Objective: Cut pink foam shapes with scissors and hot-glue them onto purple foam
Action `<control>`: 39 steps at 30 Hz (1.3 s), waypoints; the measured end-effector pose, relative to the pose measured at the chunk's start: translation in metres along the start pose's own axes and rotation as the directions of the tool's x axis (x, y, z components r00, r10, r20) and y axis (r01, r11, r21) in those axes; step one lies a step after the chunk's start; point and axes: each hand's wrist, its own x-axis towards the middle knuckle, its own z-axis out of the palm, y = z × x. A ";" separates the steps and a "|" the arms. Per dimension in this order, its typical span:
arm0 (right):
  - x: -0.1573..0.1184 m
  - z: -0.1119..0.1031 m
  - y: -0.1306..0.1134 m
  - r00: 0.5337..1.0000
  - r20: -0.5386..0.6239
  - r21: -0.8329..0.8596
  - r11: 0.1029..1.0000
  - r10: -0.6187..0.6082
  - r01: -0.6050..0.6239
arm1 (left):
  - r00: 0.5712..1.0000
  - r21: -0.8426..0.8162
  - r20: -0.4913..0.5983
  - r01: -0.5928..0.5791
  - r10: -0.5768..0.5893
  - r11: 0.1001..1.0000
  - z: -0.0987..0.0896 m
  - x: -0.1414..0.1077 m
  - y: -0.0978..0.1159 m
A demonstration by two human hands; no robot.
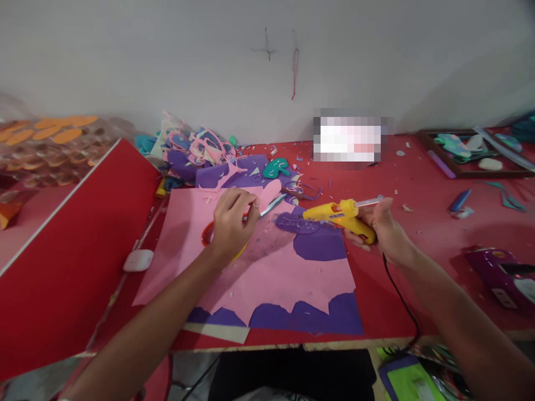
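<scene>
My left hand (234,221) is closed, its thumb and fingers pinching a pink rounded foam piece (270,192). Below that hand lies a pair of scissors (273,206), blades toward the upper right and handles partly hidden. My right hand (388,231) grips a yellow glue gun (330,211) with a clear glue stick out of its back end. The gun's nozzle is at a purple foam cutout (295,223) streaked with what looks like clear glue; whether it touches I cannot tell. Under these lies a pink foam sheet (267,278) with scalloped cut edges, on a purple foam sheet (334,320).
Foam scraps (204,147) are heaped at the back left, near a teal cutout (276,167). A red board (79,250) leans at left beside a white case (139,260). A framed tray (443,159) and a purple device (499,275) stand right. The gun's cord (401,295) hangs over the table edge.
</scene>
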 end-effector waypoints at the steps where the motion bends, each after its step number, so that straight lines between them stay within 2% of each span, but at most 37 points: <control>1: 0.003 -0.001 0.001 1.000 0.004 0.000 1.000 -0.009 0.009 | 1.000 0.001 -0.001 0.002 -0.002 1.000 0.000 0.000 0.000; 7: 0.011 -0.001 0.001 0.999 0.017 -0.015 0.999 -0.029 0.029 | 1.000 0.002 -0.002 0.007 -0.007 1.000 0.000 0.001 0.001; 14: 0.019 0.001 -0.016 0.999 0.007 -0.078 0.996 -0.049 0.050 | 1.000 0.005 -0.002 0.030 -0.030 1.000 0.000 0.002 0.002; 20: 0.026 0.000 -0.009 0.999 0.008 0.025 0.999 -0.033 0.033 | 0.997 0.025 -0.024 0.079 -0.079 0.997 -0.008 0.006 0.005; 22: 0.026 0.000 -0.005 0.999 0.040 0.042 0.999 -0.002 0.000 | 0.999 0.031 -0.011 0.053 -0.053 0.998 -0.016 0.003 0.009; 24: 0.025 0.001 -0.003 0.997 0.075 0.054 0.998 0.018 -0.022 | 0.998 0.056 0.041 -0.054 0.052 0.997 -0.025 -0.006 0.014; 27: 0.023 0.003 -0.001 0.993 0.117 0.081 0.997 0.009 -0.019 | 0.964 0.091 0.130 -0.246 0.233 0.965 -0.036 -0.024 0.019; 30: 0.023 0.005 0.000 0.991 0.130 0.092 0.996 -0.021 0.009 | 0.922 0.124 0.189 -0.363 0.338 0.923 -0.042 -0.039 0.024; 33: 0.024 0.006 0.000 0.993 0.115 0.099 0.995 -0.037 0.026 | 0.871 0.123 0.248 -0.463 0.425 0.878 -0.044 -0.044 0.029; 37: 0.025 0.006 0.000 0.993 0.110 0.139 0.990 -0.047 0.031 | 0.775 0.060 0.366 -0.572 0.515 0.818 -0.046 -0.041 0.035; 39: 0.025 0.006 0.002 0.993 0.097 0.149 0.987 -0.071 0.056 | 0.759 0.026 0.392 -0.573 0.519 0.819 -0.048 -0.041 0.037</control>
